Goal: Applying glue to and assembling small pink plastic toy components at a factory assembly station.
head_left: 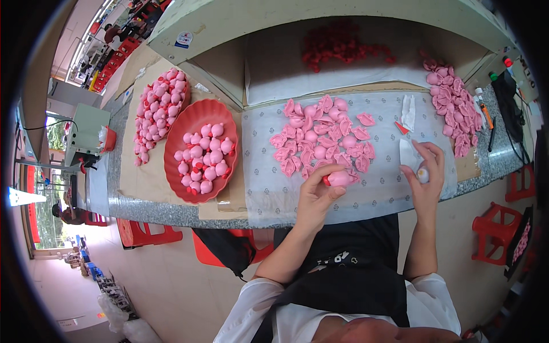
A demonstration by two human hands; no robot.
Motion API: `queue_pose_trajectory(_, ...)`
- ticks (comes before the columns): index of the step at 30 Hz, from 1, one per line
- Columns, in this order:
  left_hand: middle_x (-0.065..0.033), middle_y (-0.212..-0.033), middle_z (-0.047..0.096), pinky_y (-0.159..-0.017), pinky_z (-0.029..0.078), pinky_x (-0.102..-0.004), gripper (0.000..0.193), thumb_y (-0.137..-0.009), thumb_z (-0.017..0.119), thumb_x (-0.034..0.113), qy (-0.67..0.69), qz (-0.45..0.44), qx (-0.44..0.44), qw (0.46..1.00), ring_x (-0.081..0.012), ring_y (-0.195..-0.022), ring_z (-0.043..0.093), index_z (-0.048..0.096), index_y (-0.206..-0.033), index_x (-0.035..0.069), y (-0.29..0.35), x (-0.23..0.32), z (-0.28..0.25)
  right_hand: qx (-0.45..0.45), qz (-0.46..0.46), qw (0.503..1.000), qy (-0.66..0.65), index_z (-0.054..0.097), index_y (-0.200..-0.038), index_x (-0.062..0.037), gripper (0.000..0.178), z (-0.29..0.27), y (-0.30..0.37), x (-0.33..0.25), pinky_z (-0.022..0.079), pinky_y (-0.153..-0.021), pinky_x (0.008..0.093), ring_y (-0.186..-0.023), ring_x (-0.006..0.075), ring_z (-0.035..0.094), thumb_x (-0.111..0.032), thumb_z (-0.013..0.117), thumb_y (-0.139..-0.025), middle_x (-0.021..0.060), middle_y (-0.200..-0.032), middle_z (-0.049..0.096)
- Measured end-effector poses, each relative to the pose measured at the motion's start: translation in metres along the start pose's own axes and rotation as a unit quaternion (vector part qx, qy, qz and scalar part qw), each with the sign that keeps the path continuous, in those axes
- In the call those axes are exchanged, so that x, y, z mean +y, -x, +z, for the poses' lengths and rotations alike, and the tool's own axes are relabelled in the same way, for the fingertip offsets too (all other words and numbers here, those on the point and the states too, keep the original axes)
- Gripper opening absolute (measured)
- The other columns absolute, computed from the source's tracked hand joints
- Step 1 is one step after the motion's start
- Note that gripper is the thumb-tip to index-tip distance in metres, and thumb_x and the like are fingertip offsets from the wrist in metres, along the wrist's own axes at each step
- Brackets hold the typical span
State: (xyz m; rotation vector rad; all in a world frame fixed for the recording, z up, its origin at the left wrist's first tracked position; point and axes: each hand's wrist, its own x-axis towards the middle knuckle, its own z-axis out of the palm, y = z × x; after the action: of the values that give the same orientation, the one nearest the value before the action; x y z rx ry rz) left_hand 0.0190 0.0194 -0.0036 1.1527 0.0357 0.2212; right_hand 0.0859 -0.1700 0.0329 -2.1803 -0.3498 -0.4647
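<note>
In my left hand (320,191) is a small pink figure (341,179) with a red part at one end, gripped between thumb and fingers. My right hand (428,177) is closed, with a white strip of paper or cloth (407,154) at its thumb and index finger. A small white rounded object (423,175) with a yellowish spot sits within the same hand; its kind does not show. Just beyond my left hand, many pink curled pieces and balls (323,137) lie spread on the printed white sheet (269,200).
At left stands a red scalloped bowl (172,166) of pink figures, beside another heap of them (154,111). More pink pieces (452,106) lie at right near markers (485,111). Red parts (343,48) sit under the shelf (337,14). A folded white strip (408,113) lies near a red scrap (401,128).
</note>
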Motion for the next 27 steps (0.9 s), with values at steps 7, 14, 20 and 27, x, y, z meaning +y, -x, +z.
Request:
queue_pose_trajectory(7,-0.0094,-0.099,0.050,-0.086,0.033,-0.0329,0.029,-0.075,0.057,0.016,0.339,-0.075,-0.019,0.938,-0.0190,-0.096,0.045,0.042,-0.099,0.010,0.015,-0.012,0.020,-0.112,0.018,0.893,-0.436,0.057,-0.083,-0.0027,0.028,0.053,0.033,-0.031,0.040,-0.066,0.0234,-0.076,0.0125,0.049,0.001,0.067,-0.057,0.0099,-0.095,0.049)
queue_pose_trajectory(14,-0.0109,-0.098,0.050,-0.086,0.033,-0.0341,0.020,-0.078,0.053,0.020,0.317,-0.022,-0.047,0.947,-0.0199,-0.097,0.045,0.046,-0.093,0.010,0.010,-0.019,0.009,-0.127,0.065,0.810,-0.569,0.054,-0.076,-0.0037,0.016,0.064,0.037,-0.035,0.038,-0.076,0.0297,-0.085,0.0193,0.049,-0.002,0.064,-0.064,0.0151,-0.093,0.050)
queue_pose_trajectory(20,-0.0105,-0.095,0.050,-0.083,0.036,-0.0351,0.023,-0.076,0.055,0.026,0.270,-0.029,0.004,0.963,-0.0227,-0.093,0.047,0.045,-0.089,0.010,0.009,-0.018,0.000,-0.124,0.073,0.809,-0.570,0.054,-0.076,-0.0004,0.015,0.069,0.039,-0.033,0.041,-0.076,0.0302,-0.084,0.0206,0.052,0.004,0.062,-0.063,0.0152,-0.090,0.053)
queue_pose_trajectory(27,-0.0086,-0.095,0.052,-0.077,0.038,-0.0312,0.038,-0.065,0.065,0.012,-0.240,0.093,-0.043,0.965,-0.0198,-0.087,0.050,0.047,-0.097,0.003,0.013,0.013,-0.012,-0.187,0.097,0.853,-0.477,0.056,-0.070,0.0003,0.015,0.058,0.037,-0.038,0.040,-0.069,0.0267,-0.077,0.0183,0.052,0.006,0.063,-0.058,0.0131,-0.083,0.055)
